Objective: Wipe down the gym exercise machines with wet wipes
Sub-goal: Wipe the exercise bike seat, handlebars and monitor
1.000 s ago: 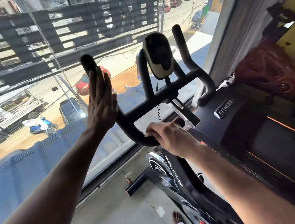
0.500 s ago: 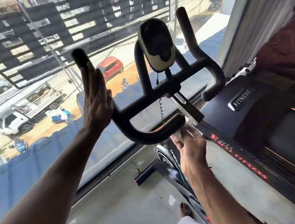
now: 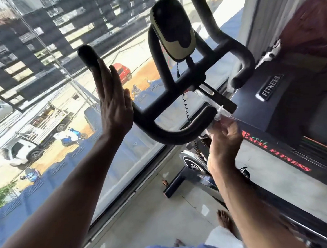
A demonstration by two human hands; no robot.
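Observation:
An exercise bike's black handlebar [image 3: 169, 135] fills the middle of the view, with a black and cream console [image 3: 172, 32] above it. My left hand [image 3: 113, 106] lies flat against the left handlebar horn [image 3: 87, 55], fingers straight. My right hand [image 3: 223, 139] pinches a crumpled white wet wipe [image 3: 218, 119] at the near end of the handlebar's curved grip. The wipe is blurred and partly hidden by my fingers.
A black treadmill [image 3: 289, 148] with red lettering and a FITNESS badge [image 3: 269, 88] stands to the right. A floor-to-ceiling window [image 3: 46, 118] runs along the left. The bike's flywheel [image 3: 193, 162] and base foot [image 3: 175, 184] sit below. My bare foot [image 3: 224, 220] stands on the tiled floor.
My right hand slid with the wipe from the middle of the curved grip to its right end. My left hand stayed flat on the left horn. The camera drew closer.

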